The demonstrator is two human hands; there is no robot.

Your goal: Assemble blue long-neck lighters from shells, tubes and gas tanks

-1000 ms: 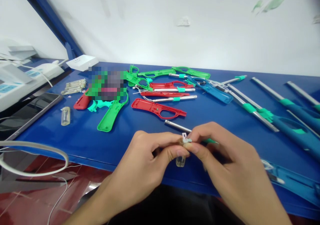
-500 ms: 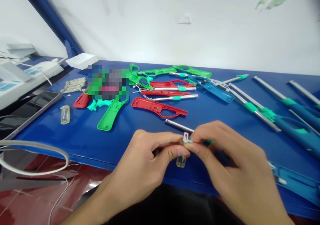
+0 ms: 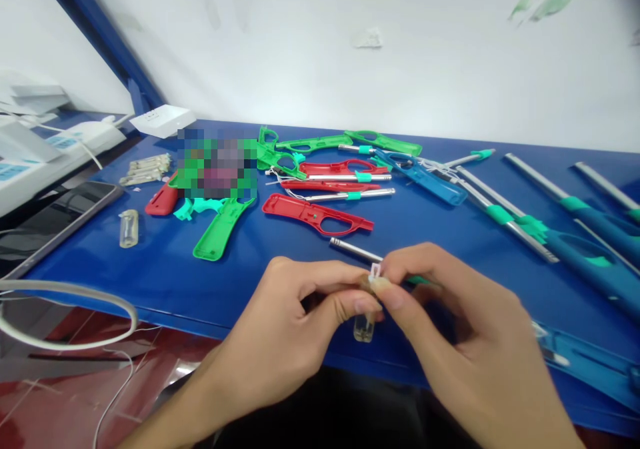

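At the left hand [image 3: 293, 322], a small canister [image 3: 364, 328] shows a see-through end.

The small transparent container [image 3: 363, 329] stands nearly upright in the left hand [image 3: 295, 316], its lower end visible below the thumb. At its top is a small white piece [image 3: 375, 272] with an opening, partly hidden by the right hand [image 3: 465, 329].

I could pass left of my hands [image 3: 295, 322] over the table [image 3: 165, 286]; just beyond them, a metal tube [image 3: 353, 248] and red shell [image 3: 295, 211] block me.
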